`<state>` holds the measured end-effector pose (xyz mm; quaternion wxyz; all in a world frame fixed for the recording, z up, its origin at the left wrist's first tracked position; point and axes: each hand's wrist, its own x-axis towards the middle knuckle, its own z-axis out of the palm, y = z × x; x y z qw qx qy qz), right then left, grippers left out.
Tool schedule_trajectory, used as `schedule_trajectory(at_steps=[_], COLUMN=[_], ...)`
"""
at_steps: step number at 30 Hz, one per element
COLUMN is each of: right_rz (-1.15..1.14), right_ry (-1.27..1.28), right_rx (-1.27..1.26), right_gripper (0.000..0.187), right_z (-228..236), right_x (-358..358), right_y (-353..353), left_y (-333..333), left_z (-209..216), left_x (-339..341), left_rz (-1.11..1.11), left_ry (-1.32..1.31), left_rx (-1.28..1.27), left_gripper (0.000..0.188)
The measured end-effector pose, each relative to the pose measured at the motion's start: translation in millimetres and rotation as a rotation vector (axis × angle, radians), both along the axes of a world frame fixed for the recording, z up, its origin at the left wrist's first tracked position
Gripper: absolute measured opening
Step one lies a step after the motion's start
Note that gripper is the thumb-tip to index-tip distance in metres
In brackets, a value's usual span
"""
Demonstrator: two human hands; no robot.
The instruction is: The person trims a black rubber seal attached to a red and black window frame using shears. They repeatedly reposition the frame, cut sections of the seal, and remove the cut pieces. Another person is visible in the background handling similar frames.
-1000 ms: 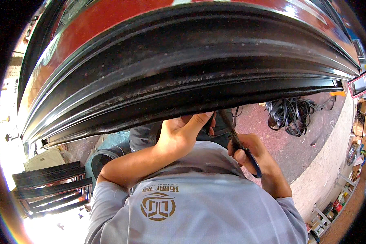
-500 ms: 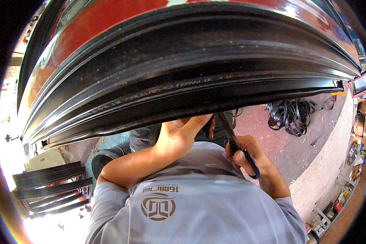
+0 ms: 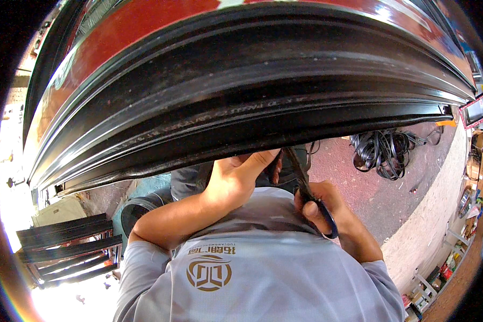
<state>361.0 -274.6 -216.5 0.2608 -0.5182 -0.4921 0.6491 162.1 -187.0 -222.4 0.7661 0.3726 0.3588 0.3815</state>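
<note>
Right hand [image 3: 333, 198] around loop-handled scissors [image 3: 304, 188]; left hand [image 3: 237, 180] by ridged frame [image 3: 252, 72]

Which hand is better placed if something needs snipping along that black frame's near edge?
Probably the right hand: it holds the scissors, blades pointing toward the near edge of the black frame. The left hand shows no tool, its fingertips partly hidden by that edge.
</note>
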Motion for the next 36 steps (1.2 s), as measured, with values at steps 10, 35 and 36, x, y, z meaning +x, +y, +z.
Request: schedule_trajectory(at_steps=[10, 35, 36], right_rz=[0.045, -0.021, -0.018], right_ry=[0.084, 0.016, 0.011], right_rx=[0.013, -0.022, -0.031], right_gripper=[0.071, 0.073, 0.071], right_z=[-1.5, -0.1, 1.2], right_x=[4.9, -2.3, -2.3], right_y=[-1.2, -3.2, -3.2], left_y=[0.2, 5.0, 4.4], left_z=[0.4, 1.7, 1.6], left_x=[2.1, -1.6, -1.5], left_rz=[0.023, -0.041, -0.035], left_ry=[-0.015, -0.065, -0.067], left_rx=[0.032, -0.102, -0.098], left_gripper=[0.016, 0.017, 0.017])
